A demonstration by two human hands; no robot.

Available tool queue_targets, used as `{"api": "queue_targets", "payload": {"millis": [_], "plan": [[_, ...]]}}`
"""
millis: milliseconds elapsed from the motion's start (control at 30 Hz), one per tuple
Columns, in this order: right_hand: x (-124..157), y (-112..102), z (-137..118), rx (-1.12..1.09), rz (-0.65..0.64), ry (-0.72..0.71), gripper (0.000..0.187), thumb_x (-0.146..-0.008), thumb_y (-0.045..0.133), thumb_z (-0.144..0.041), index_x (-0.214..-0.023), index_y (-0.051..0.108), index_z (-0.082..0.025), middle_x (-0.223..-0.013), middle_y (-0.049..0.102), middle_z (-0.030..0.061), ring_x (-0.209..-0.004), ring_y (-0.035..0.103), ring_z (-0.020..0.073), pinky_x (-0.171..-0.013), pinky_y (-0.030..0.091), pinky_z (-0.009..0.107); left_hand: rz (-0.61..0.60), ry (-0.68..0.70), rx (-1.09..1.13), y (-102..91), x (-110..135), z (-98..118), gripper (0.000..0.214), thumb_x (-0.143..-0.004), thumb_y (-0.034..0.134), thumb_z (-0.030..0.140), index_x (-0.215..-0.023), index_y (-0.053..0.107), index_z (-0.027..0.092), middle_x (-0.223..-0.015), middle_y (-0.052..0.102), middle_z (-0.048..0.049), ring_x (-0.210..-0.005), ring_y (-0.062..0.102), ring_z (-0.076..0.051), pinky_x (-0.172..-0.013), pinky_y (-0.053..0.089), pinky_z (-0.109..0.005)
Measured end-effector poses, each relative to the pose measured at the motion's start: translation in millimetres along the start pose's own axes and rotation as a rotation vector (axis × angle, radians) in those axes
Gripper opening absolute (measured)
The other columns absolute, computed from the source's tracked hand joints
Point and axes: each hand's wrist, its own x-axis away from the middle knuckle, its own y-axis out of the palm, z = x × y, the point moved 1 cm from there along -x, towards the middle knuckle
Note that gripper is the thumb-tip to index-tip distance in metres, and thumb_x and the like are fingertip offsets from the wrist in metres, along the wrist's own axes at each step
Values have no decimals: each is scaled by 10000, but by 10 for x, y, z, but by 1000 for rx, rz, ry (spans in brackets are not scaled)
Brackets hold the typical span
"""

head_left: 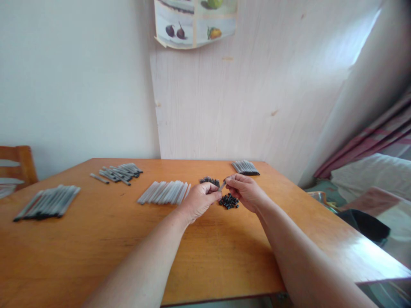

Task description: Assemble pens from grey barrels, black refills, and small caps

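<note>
In the head view, the left hand (203, 196) pinches a slim pale tube (222, 186) above the bench (218, 256); the right hand's (245, 191) grip pinches its upper end. Black caps (228, 201) lie heaped just below, white tubes (164, 192) leftward in a row.

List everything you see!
Slim sticks: three piles, grey-black, left and right.
Slim tubes: one row, whitish, middle.
Small cylinders: one heap, black, centre.
Thin pieces: one cluster, dark, centre.
Wooden table: one, orange, centre.
Wooden chair: one, brown, left.
Paper fruit picture: one, multicoloured, top.
Fabric curtain: one, pink, right.
Crumpled cloth: one, white, right.
Open container: one, black, right.
Held tube: one, grey, centre.
Left grip: one, bare, holding tube.
Right grip: one, bare, pinching tube end.
Forearms: two, bare, below.
</note>
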Motion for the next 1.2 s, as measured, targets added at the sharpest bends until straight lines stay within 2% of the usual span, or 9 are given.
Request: {"api": "queue_targets", "payload": {"millis": [167,267,633,900,1033,1200], "plan": [[-15,-43,7,-18,29,-7,296,-685,749,-428,-720,583,-186,-676,567,0,-525,409,79,-454,247,240,-55,-130,75,3,26,38,404,-831,519,484,-920,662,117,-753,676,-75,-600,532,-114,-614,389,-261],[-18,-61,2,-27,38,-10,285,-694,748,-417,-724,587,-184,-679,564,3,-526,407,79,-450,240,238,-80,-164,104,7,31,54,374,-817,547,440,-929,664,103,-732,675,-79,-582,529,-111,-603,381,-257],[-9,-52,-2,-47,24,4,331,-672,762,-452,-707,574,-182,-692,569,9,-531,424,74,-443,271,236,-32,-53,45,17,26,47,274,-793,604,381,-853,662,120,-765,681,-73,-668,559,-127,-676,420,-273],[-3,-11,-16,-46,21,3,317,-675,760,-420,-715,574,-166,-668,545,-11,-523,397,57,-439,251,208,4,27,-80,8,-1,-51,298,-768,624,430,-792,670,137,-762,673,-55,-661,530,-125,-620,378,-248],[11,25,-51,-39,26,-7,322,-661,763,-418,-692,561,-169,-645,536,-18,-507,382,57,-432,237,210,-9,16,-82,-18,-10,-86,332,-749,638,459,-819,677,137,-743,669,-50,-614,516,-119,-574,353,-242],[1,35,-69,-19,17,-35,326,-665,751,-419,-661,542,-169,-608,521,-28,-491,373,56,-436,235,216,-38,-4,-40,-33,-17,-61,311,-745,650,440,-826,674,140,-780,685,-67,-656,558,-132,-614,383,-252]]}}
